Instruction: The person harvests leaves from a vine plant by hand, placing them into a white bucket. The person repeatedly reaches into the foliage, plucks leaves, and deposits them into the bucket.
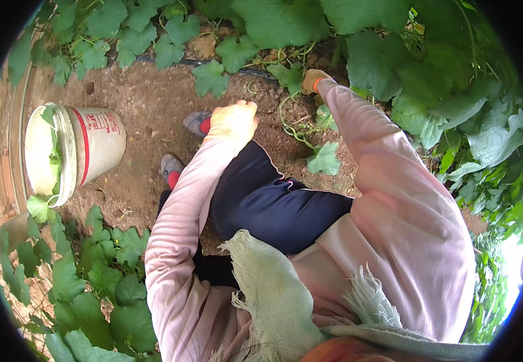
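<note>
My left hand [233,122], with an orange band at its wrist, is above the soil just beyond my bent knee. Its fingers are curled in, and whatever they may hold is hidden. Farther off and to the right, my right hand [314,81] reaches in at the edge of the leafy vines. Its fingers bend downward out of sight, closed around something I cannot make out. A green leaf [287,77] touches the area just left of it. Below that hand a thin curling vine stem [284,114] trails over the ground toward a small leaf [325,158].
A white bucket [101,145] with a red stripe lies tilted at the left, green leaves at its mouth. A dark hose [255,73] runs along the far plants. Broad-leaved vines [101,274] grow at the lower left and down the right side. My shoes [171,164] rest on bare soil.
</note>
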The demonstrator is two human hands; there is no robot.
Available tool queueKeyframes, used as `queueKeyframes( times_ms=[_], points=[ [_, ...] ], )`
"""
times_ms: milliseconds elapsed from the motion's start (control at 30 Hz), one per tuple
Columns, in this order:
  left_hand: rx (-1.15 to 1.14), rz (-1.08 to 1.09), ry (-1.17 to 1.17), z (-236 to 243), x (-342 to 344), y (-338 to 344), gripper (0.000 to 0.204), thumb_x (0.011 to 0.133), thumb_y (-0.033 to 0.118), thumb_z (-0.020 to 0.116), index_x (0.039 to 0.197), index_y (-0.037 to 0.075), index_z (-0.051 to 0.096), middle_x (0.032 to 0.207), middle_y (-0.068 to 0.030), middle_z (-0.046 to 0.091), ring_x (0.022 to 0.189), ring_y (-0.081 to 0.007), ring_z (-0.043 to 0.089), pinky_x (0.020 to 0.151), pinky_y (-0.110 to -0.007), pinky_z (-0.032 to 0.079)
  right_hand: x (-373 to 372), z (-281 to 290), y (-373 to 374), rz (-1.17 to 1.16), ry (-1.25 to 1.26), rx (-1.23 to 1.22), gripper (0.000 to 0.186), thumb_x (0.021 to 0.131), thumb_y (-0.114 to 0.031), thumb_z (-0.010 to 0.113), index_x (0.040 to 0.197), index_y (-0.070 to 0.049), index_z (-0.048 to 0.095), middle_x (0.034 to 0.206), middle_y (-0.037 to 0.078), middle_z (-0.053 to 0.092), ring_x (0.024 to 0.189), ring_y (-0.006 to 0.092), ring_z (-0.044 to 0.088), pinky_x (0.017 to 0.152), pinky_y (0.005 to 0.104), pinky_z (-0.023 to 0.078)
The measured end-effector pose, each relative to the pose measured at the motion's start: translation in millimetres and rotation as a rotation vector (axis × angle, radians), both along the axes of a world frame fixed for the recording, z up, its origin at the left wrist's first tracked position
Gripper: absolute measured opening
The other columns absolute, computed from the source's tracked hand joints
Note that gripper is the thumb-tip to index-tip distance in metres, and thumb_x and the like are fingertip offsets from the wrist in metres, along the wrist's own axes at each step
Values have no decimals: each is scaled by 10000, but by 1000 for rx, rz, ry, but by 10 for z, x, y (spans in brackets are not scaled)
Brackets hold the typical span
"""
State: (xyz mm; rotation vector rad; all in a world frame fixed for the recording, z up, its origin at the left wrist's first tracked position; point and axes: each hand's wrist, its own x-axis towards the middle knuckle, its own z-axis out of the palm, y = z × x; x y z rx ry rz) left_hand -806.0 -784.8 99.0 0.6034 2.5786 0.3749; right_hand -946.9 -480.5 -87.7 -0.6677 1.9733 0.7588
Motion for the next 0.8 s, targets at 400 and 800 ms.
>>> queueKeyframes(
  times_ms=[400,800],
  points=[
    [193,-172,-37,-443,-260,289,507,843,203,557,1322,114,416,1372,-113,392,1132,-328,530,913,-424,460,661,689,-85,-32,380,-530,211,853,-130,545,1061,-146,576,958,51,598,877,275,628,703,379,518],
    [294,-196,-54,-792,-499,654,662,820,124,568,1409,131,265,1497,-89,210,1072,-333,572,868,-435,490,706,589,-213,-120,449,-810,197,862,-255,586,1020,-137,590,881,133,662,865,315,636,747,393,490]
  ],
)
